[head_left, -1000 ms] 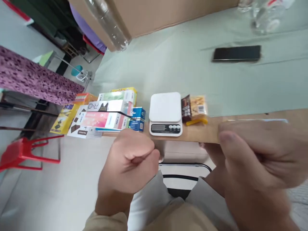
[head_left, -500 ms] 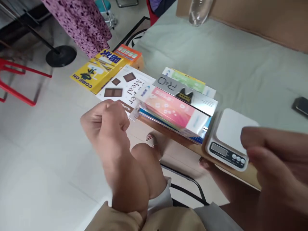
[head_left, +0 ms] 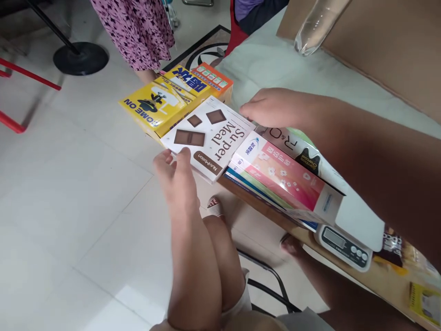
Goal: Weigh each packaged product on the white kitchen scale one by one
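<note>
A white Su-per Meal box with pictures of chocolate lies at the table's edge, between my hands. My left hand grips its near left corner, the thumb on top and the fingers at the side. At the far right edge of the same box is my right hand, curled against it with the fingers partly hidden. Touching the box on its left is a yellow carton. On its right are a pink toothpaste box and a silver R&O box, partly under my right forearm.
An orange box stands behind the yellow carton. Right of the toothpaste boxes sit a white digital scale and snack packets. A clear plastic bottle lies by the cardboard. A person in a pink patterned garment stands beyond the table.
Both hands have moved onto the Su-per Meal box: the left forward, the right across from near the scale. The view has shifted, showing snack packets at the right.
</note>
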Demonstrator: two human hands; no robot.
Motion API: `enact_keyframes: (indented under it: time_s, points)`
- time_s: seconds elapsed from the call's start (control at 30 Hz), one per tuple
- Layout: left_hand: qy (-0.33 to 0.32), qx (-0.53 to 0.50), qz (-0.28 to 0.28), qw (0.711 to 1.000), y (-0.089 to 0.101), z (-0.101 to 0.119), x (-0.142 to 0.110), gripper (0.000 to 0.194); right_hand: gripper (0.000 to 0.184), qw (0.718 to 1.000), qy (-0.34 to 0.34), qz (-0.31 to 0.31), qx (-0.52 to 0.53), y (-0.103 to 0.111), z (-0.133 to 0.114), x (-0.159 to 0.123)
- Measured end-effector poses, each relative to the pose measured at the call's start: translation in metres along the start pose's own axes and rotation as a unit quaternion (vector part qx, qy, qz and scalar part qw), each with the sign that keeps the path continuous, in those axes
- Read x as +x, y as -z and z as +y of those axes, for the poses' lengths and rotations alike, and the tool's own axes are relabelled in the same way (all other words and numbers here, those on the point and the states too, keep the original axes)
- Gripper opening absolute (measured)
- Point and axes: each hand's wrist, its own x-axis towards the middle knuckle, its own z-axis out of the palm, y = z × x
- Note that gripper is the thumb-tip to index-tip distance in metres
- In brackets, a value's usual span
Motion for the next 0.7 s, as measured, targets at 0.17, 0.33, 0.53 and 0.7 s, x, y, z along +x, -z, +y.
enact_keyframes:
  time_s: [0.17,0.33,0.53,0.7]
  points:
    - [0.017,0.003,-0.010,1.000,-0.001,0.001,0.001,0.044,0.039,0.995,-0.051,-0.052,-0.066,-0.005,-0.012,-0.006]
    - [0.030,-0.025,-0.014,0.999,0.002,0.002,-0.001,0.045,0.036,0.998,-0.037,-0.018,-0.043,-0.008,-0.017,-0.012]
    - [-0.024,-0.056,-0.030,0.998,0.002,0.002,-0.007,0.049,0.043,0.998,-0.001,0.030,-0.046,-0.007,-0.015,-0.016]
    - [-0.078,-0.053,-0.028,0.995,-0.002,0.004,-0.014,0.051,0.039,0.996,0.017,0.085,-0.013,-0.004,-0.013,-0.019]
